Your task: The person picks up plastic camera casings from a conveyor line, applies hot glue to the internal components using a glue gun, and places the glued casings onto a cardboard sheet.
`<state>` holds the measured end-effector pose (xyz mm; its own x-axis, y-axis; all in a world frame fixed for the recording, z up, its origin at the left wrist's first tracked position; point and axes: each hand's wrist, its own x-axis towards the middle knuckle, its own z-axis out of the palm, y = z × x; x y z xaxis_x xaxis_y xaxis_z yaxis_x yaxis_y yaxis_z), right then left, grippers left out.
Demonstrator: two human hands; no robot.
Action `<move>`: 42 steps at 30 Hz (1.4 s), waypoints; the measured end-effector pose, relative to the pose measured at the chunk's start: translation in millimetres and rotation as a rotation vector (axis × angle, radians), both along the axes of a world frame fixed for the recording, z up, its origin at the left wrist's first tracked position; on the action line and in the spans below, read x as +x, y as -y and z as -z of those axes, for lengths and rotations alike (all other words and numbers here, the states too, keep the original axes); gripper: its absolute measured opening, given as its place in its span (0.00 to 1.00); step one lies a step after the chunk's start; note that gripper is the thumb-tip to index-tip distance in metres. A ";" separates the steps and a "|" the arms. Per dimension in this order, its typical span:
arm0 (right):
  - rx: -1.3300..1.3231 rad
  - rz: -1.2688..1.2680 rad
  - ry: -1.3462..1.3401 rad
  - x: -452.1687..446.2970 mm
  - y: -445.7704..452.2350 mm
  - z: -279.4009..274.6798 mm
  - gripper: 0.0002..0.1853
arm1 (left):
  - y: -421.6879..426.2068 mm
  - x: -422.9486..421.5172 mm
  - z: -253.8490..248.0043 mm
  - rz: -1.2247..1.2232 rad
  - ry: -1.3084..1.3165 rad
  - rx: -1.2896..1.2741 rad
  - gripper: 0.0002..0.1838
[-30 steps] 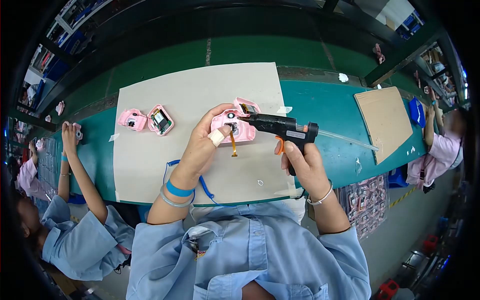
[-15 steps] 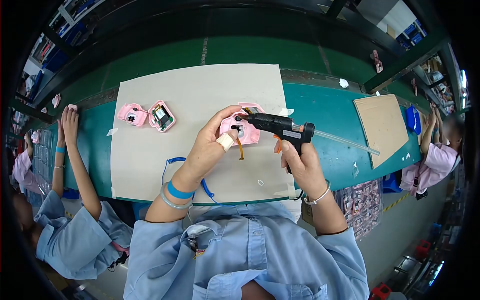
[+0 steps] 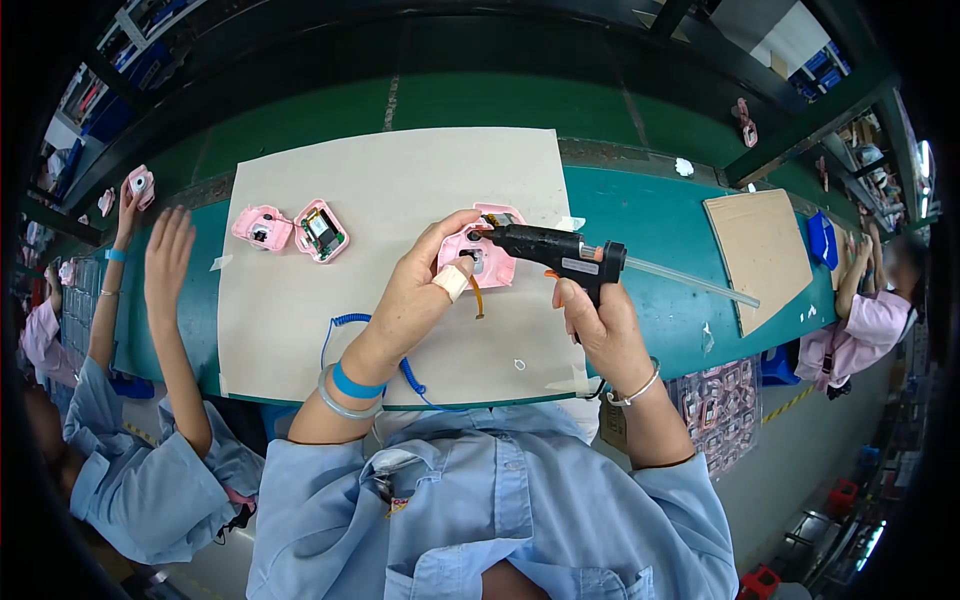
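My left hand (image 3: pixel 425 277) grips a pink plastic casing (image 3: pixel 497 270), its thumb, wrapped in a light bandage, lying on the inner face. An orange ribbon cable (image 3: pixel 478 299) hangs from the casing's lower side, and a part with electronics shows just behind it. In my right hand (image 3: pixel 606 325) is a black hot glue gun (image 3: pixel 560 250), with a clear glue stick (image 3: pixel 690 281) jutting from its back. The gun's nozzle is at the upper left of the casing; whether it touches cannot be made out. My index finger is by the orange trigger.
Another opened pink casing (image 3: pixel 264 229) and its half with a circuit board (image 3: pixel 321 232) lie left on the cardboard sheet (image 3: pixel 400 170). A blue coiled cord (image 3: pixel 412 377) runs near my left wrist. Brown cardboard (image 3: pixel 762 255) lies right. Co-workers sit on both sides.
My hands, the casing and the glue gun stay almost in place. The co-worker on the left has parted their hands, one raising a pink item towards the far edge.
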<state>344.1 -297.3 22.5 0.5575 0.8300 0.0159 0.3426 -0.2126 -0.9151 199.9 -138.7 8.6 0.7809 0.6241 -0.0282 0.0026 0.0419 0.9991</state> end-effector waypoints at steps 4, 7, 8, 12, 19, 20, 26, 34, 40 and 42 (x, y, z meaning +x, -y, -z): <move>0.008 -0.010 0.023 0.0 -1.0 0.8 0.14 | -0.7 -0.7 0.7 0.002 -0.001 0.018 0.25; 0.022 -0.020 0.039 0.5 -1.1 2.0 0.14 | -1.3 -1.3 2.4 -0.002 0.006 0.036 0.25; 0.009 -0.020 0.043 0.7 -0.8 2.2 0.14 | -1.5 -1.2 3.1 -0.001 0.011 0.040 0.25; -0.028 -0.023 0.056 1.5 -0.3 2.8 0.14 | -2.4 -1.2 3.7 0.002 0.028 0.056 0.25; -0.006 -0.019 0.065 0.6 0.0 2.2 0.14 | -1.7 -1.9 -1.7 0.022 -0.004 0.030 0.25; 0.004 -0.018 0.059 0.1 -0.2 1.8 0.14 | -1.5 -2.0 -1.6 0.019 -0.006 0.040 0.25; -0.009 -0.033 0.089 0.2 1.6 0.9 0.14 | -0.6 -0.5 2.2 0.004 0.010 0.083 0.25; 0.074 -0.036 0.143 -1.5 1.4 2.7 0.12 | -1.0 -0.6 2.3 0.008 0.012 0.098 0.24; 0.101 -0.012 0.228 -6.5 2.2 -1.1 0.12 | -0.2 -0.9 -0.4 0.013 0.006 0.073 0.24; 0.095 -0.005 0.246 -8.0 2.5 -2.1 0.12 | -0.2 -1.0 -0.6 0.014 0.008 0.071 0.24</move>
